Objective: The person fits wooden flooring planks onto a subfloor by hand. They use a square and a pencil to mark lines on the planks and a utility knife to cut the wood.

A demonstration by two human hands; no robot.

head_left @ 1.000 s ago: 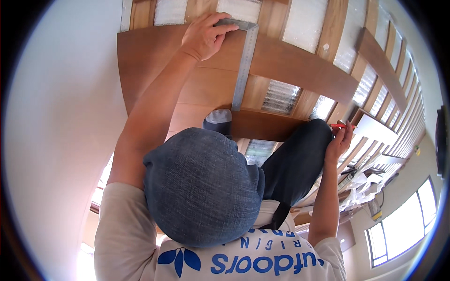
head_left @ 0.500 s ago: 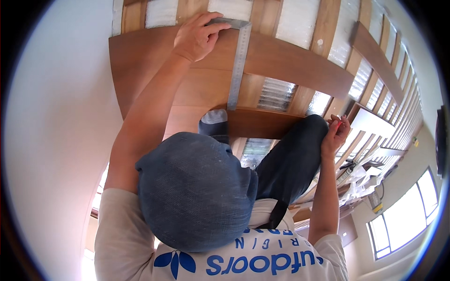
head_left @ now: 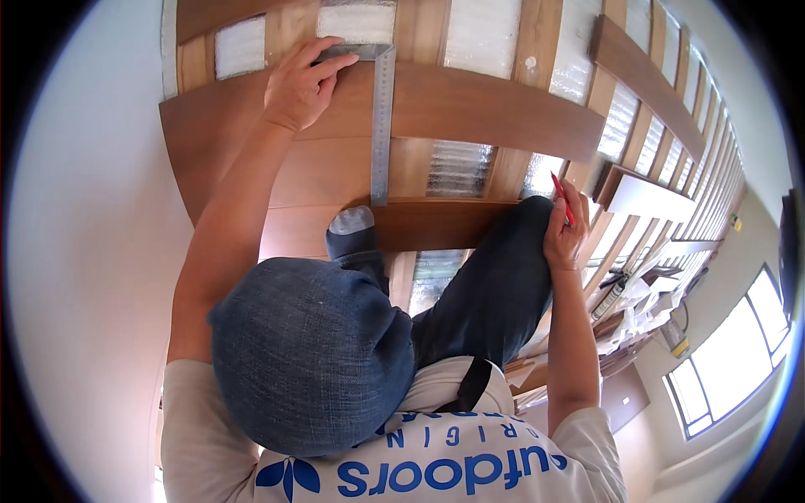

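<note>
My left hand (head_left: 300,88) grips the thick stock of a metal try square (head_left: 381,126) between thumb and fingers. The stock lies along the far edge of a brown floorboard (head_left: 495,105). The square's long graduated blade runs back toward me across the boards and ends beside my socked foot (head_left: 352,225). Off to the right, next to my bent knee (head_left: 537,210), my right hand (head_left: 568,239) is closed around a slim red pencil (head_left: 557,186). Its pointed end sticks up and away from me, clear of the boards.
Wooden battens (head_left: 537,50) with silvery insulation (head_left: 482,38) between them stretch beyond the boards and to the right. A loose plank (head_left: 650,84) lies across the battens there. A white wall (head_left: 84,251) borders the left. Tools and scraps (head_left: 625,302) lie at right, near a window (head_left: 729,356).
The view has shifted, so the boards and square appear farther left and slightly lower. My right hand has turned the pencil so that its tip points up and away. My left hand keeps holding the square.
</note>
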